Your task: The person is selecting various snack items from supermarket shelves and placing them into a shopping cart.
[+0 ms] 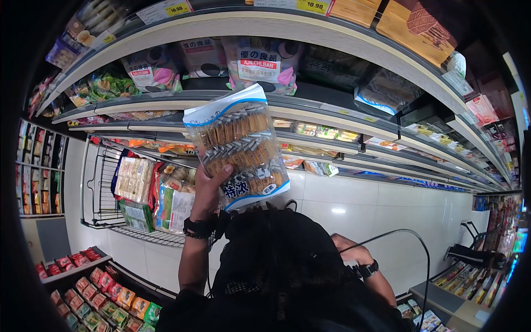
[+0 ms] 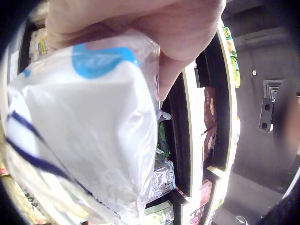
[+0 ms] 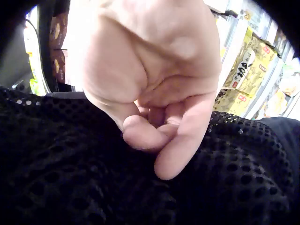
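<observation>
My left hand [image 1: 207, 191] grips a clear bag of biscuits [image 1: 238, 141] by its side, thumb over the front. The bag has white-and-blue ends and rows of individually wrapped biscuits, and it is held up before the shelves. Its white and blue end [image 2: 98, 108] fills much of the left wrist view, below the fingers. My right hand [image 3: 159, 79] hangs close to the black mesh clothing [image 3: 93, 164], its fingers loosely curled with nothing in them. In the head view, the right hand lies beside the body, partly hidden by the clothing.
Shelves [image 1: 354, 114] of packaged snacks stretch across the front, with "AJILCHI BAN" bags [image 1: 260, 66] on an upper level. A wire shopping cart [image 1: 163, 239] with several packages stands at the left. Low displays of small packets [image 1: 105, 293] stand at the lower left. A cable [image 1: 412, 233] loops at the right.
</observation>
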A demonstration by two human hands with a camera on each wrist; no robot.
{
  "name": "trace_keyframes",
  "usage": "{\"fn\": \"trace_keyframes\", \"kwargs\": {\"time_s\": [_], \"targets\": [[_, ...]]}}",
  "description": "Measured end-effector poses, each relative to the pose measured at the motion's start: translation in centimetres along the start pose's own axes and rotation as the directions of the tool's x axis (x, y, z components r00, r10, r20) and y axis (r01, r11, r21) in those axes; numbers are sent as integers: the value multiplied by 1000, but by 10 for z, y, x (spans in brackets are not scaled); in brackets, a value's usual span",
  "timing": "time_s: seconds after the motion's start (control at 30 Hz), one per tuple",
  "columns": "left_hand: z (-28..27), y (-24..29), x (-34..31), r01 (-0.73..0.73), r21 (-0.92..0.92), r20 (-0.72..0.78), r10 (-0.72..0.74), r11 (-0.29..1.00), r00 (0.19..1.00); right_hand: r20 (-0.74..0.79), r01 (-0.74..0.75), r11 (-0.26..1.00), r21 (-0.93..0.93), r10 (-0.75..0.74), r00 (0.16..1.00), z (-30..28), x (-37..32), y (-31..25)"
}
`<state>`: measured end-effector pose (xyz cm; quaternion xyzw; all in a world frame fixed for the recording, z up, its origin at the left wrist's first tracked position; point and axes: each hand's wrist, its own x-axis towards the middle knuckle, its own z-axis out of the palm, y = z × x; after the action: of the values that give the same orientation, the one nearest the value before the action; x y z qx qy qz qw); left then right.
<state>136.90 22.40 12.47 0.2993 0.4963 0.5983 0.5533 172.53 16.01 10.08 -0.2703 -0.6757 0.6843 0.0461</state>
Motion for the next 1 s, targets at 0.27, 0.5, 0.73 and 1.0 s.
{"fn": "trace_keyframes", "kwargs": {"time_s": [0.27,0.5,0.73,1.0], "targets": [[3,8,-7,14,-11,0,-14,1000,1000,81,-436,864,250,430,899,16,-50,-14],[-7,0,-9,28,-27,-30,-29,999,999,26,-162,986,-43,164,986,21,-36,0],[-5,-2,-11,81,-105,46,-77,991,996,-103,-162,978,130,176,979,-7,-1,-11],[-11,0,-21,128,-63,38,-125,990,991,-299,-266,962,-64,236,925,-81,30,-38]]}}
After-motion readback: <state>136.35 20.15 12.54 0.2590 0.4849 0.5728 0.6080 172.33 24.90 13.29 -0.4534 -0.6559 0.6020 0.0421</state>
